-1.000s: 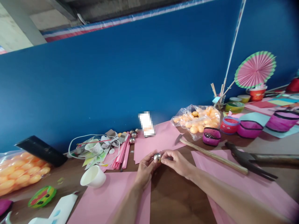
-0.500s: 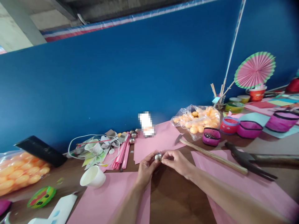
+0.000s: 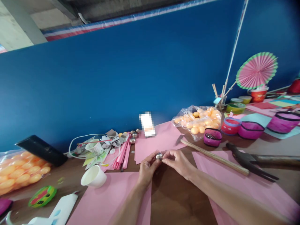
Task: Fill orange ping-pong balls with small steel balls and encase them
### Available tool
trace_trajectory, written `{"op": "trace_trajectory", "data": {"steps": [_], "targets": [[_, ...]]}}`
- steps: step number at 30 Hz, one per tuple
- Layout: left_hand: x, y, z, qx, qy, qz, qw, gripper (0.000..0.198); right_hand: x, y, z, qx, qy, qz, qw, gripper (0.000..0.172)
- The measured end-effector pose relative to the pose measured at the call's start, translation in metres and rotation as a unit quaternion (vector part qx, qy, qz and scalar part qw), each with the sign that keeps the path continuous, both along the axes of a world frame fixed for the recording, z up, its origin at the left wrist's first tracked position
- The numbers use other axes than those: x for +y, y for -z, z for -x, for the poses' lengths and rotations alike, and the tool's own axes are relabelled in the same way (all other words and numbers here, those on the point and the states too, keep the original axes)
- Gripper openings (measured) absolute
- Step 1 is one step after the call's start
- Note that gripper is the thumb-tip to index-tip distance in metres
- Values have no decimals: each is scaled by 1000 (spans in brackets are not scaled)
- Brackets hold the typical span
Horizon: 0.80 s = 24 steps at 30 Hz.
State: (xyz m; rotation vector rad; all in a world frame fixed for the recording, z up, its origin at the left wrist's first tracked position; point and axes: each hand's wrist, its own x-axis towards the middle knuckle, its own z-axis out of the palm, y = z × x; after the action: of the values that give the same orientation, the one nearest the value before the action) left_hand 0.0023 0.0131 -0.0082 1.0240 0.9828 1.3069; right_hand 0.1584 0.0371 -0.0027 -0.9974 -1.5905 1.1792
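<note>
Ball (image 3: 158, 156), shiny silver, is center frame, just below the middle, held above the tabletop (image 3: 180, 200). Left hand (image 3: 146, 168): grip grasping the ball between thumb and fingers. Right hand (image 3: 179, 162): thumb and index drawn together right at the ball's right side; cannot tell if this grip has the ball, something small, or nothing. Both forearms enter from the bottom edge.

Around: pink sheet (image 3: 105, 200) lower left of center, with white cup (image 3: 93, 176) tipped at its top left corner. Second sheet (image 3: 159, 137) behind the hands, third sheet (image 3: 253, 197) lower right. Thin hammer (image 3: 217, 157) and claw hammer (image 3: 243, 159) right of the hands. More silver balls (image 3: 132, 140) clustered left of the second sheet. Small purple bowl (image 3: 212, 137) right of center, bag (image 3: 199, 120) of orange balls behind it. Pink-green fan (image 3: 257, 71) upper right. Blue wall (image 3: 140, 78) across the back.
</note>
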Motion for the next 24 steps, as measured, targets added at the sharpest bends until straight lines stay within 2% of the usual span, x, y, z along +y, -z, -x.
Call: {"op": "trace_trajectory", "data": {"steps": [8, 16, 20, 24], "targets": [[0, -1, 0, -32, 18, 10, 999, 44, 2, -5, -1, 3, 6, -12, 1000, 13], [-4, -5, 1, -68, 28, 29, 997, 43, 4, 3, 2, 52, 0, 2, 999, 22], [-4, -4, 0, -48, 20, 20, 998, 46, 3, 2, 3, 37, 5, -7, 999, 20], [-2, -2, 0, -27, 4, 22, 999, 42, 0, -1, 3, 24, -2, -34, 999, 15]]}}
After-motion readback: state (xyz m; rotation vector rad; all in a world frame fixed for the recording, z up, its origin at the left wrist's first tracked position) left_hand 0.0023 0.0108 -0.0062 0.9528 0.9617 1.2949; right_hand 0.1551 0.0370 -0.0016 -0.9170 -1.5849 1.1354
